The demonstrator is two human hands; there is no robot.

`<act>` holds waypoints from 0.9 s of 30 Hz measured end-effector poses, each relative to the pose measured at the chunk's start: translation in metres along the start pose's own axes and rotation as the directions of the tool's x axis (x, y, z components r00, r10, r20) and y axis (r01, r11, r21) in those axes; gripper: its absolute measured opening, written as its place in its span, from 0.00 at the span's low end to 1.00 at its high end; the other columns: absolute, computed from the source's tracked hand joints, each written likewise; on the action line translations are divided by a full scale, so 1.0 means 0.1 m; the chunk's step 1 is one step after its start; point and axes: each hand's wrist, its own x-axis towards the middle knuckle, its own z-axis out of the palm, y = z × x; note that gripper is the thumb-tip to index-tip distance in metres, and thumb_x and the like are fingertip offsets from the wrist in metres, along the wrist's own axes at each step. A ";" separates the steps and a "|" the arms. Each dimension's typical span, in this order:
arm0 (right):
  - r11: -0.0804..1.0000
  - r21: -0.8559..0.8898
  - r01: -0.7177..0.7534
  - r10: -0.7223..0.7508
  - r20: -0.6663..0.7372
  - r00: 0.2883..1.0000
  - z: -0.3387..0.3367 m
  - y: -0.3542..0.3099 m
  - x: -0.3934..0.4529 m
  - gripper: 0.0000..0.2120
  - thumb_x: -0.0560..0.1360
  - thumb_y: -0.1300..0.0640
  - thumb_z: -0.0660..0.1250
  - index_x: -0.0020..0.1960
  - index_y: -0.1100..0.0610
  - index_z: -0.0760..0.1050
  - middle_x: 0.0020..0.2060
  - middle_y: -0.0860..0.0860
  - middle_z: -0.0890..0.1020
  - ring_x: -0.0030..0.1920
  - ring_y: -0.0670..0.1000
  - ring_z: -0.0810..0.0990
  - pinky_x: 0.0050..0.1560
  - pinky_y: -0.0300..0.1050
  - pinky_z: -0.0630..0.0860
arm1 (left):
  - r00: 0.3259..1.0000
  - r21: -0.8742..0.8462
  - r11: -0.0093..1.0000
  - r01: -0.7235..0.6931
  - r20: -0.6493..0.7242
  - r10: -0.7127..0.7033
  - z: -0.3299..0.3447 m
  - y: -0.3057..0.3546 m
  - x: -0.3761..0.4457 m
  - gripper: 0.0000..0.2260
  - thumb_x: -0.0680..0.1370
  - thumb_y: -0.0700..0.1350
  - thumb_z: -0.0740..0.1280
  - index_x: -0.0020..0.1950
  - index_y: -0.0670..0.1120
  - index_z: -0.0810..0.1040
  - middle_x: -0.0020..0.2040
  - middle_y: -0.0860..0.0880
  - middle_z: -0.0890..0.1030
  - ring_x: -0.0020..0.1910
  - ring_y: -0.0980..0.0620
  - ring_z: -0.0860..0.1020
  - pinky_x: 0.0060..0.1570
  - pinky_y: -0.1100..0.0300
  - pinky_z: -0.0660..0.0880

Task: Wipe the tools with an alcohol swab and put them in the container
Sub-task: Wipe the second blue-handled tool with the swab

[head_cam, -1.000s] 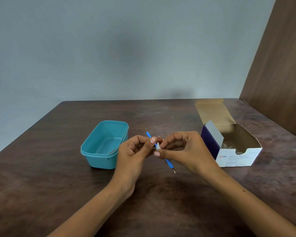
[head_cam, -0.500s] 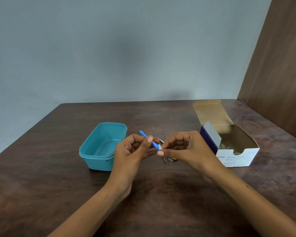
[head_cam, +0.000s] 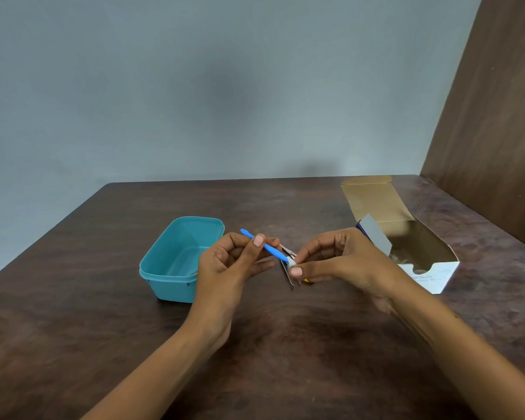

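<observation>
My left hand [head_cam: 235, 262] pinches a thin blue tool [head_cam: 272, 250] near its upper end, holding it slanted above the table. My right hand [head_cam: 337, 257] pinches a small white alcohol swab [head_cam: 291, 263] wrapped round the tool's lower end. Under the hands, small metal tools [head_cam: 288, 269] lie on the table, partly hidden, with a bit of yellow beside them. The teal container [head_cam: 164, 275] stands open just left of my left hand, with something metallic dimly visible inside.
An opened alcohol swab box [head_cam: 431, 274] lies at the right, its cardboard flap folded back, close behind my right hand. The dark wooden table [head_cam: 73, 313] meets a grey wall at the back and a brown panel [head_cam: 491, 116] at the right.
The blue tool has slid up and left through the swab, so the swab now sits at its lower end. The metal tools on the table have come into view beneath the hands.
</observation>
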 end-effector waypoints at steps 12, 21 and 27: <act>0.991 0.060 0.123 -0.117 -0.090 0.989 0.14 0.04 0.00 0.08 0.63 0.63 0.77 0.42 0.63 0.83 0.37 0.58 0.86 0.39 0.56 0.84 0.43 0.46 0.79 | 0.999 0.059 0.998 -0.029 0.041 0.026 -0.03 -0.02 0.00 0.11 0.66 0.39 0.72 0.47 0.39 0.82 0.41 0.44 0.86 0.43 0.50 0.84 0.42 0.64 0.80; 0.988 0.150 -0.021 0.029 -0.051 0.998 0.04 -0.01 -0.01 0.08 0.60 0.60 0.77 0.38 0.58 0.84 0.40 0.58 0.86 0.41 0.53 0.84 0.53 0.53 0.80 | 0.998 0.019 0.999 -0.043 -0.034 0.044 -0.07 0.08 0.04 0.09 0.68 0.37 0.71 0.47 0.38 0.81 0.40 0.44 0.86 0.41 0.51 0.84 0.38 0.63 0.80; 0.988 0.154 0.028 -0.018 -0.064 0.998 0.08 0.01 0.00 0.10 0.60 0.59 0.76 0.41 0.59 0.84 0.40 0.56 0.86 0.43 0.53 0.85 0.46 0.45 0.82 | 0.998 0.034 0.999 -0.040 -0.043 0.041 -0.05 0.07 0.03 0.07 0.69 0.36 0.71 0.46 0.40 0.81 0.41 0.44 0.86 0.41 0.51 0.85 0.37 0.65 0.80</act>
